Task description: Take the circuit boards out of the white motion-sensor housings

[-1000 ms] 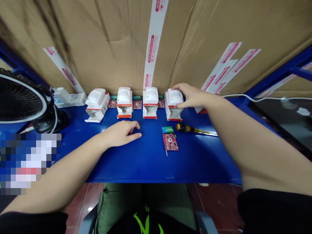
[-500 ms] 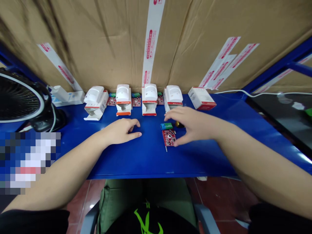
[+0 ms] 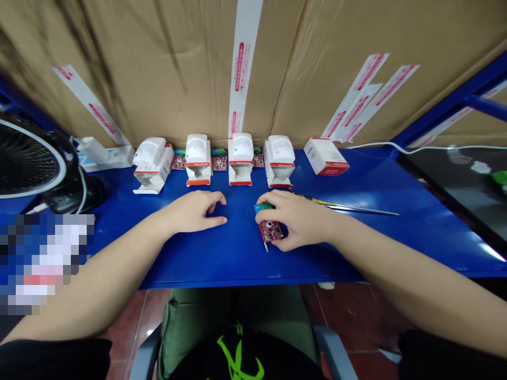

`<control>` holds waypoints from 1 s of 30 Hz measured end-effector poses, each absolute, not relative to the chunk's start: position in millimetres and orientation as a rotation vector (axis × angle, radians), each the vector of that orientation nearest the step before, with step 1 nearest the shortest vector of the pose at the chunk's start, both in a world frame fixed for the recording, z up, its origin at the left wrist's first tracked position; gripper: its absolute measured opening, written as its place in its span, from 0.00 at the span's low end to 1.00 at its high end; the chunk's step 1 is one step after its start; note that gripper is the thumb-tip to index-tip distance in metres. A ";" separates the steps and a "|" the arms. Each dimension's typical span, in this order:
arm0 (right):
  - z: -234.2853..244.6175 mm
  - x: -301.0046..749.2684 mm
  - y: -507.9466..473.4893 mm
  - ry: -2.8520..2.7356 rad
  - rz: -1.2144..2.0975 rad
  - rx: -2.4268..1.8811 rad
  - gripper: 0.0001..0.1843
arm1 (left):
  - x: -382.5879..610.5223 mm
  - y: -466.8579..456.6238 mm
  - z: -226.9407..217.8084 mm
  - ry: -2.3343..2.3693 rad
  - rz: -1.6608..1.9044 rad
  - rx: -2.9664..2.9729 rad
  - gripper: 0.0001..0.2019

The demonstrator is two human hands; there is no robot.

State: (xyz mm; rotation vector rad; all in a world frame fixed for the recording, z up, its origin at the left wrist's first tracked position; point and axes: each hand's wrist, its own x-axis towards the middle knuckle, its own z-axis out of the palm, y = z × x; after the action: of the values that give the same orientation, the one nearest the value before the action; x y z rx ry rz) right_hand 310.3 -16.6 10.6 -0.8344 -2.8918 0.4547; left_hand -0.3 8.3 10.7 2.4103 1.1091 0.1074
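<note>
Grip closed: your right hand [image 3: 298, 220] sits clamped over the red circuit board [image 3: 270, 230] on the blue workbench [image 3: 356, 250], a light, stiff, fragile piece best held by its edges, while your left hand [image 3: 194, 212] lies empty, loosely curled.

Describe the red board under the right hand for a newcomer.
On the blue workbench, find the row of four white motion sensors. In front of them, the red circuit board sits under the right hand. Unlike the red boards between the sensors, it lies out front, a thin pin at its near edge.
</note>
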 end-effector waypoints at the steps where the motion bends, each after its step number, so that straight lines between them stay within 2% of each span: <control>1: 10.4 309.3 -19.0 -2.892 0.497 -0.823 0.26 | -0.1 8.1 11.0 1.111 0.106 2.413 0.19; 4: 11.5 306.5 -25.2 -2.905 0.624 -0.813 0.33 | -0.3 7.7 11.7 1.101 0.119 2.425 0.18; 9: 16.7 301.3 -31.0 -2.950 0.648 -0.854 0.20 | -1.3 7.3 10.7 1.088 0.136 2.427 0.18; 17: 14.0 324.6 -35.0 -2.752 0.708 -0.791 0.22 | -2.7 7.9 10.3 1.079 0.139 2.429 0.19; 20: 24.0 353.7 -23.4 -2.592 0.591 -0.782 0.22 | -3.2 8.2 9.8 1.072 0.144 2.430 0.19; 23: 41.4 385.9 2.5 -2.529 0.340 -0.904 0.18 | -3.4 8.4 9.7 1.071 0.152 2.428 0.19; 30: 49.9 424.3 76.2 -2.729 0.083 -1.260 0.18 | -2.9 8.9 11.0 1.087 0.128 2.381 0.19</control>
State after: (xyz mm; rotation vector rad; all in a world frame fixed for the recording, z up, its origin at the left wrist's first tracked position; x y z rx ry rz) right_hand 424.3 76.2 49.9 -1.2603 -2.7289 0.0825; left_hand -2.9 8.9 11.0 2.3808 1.0872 0.1275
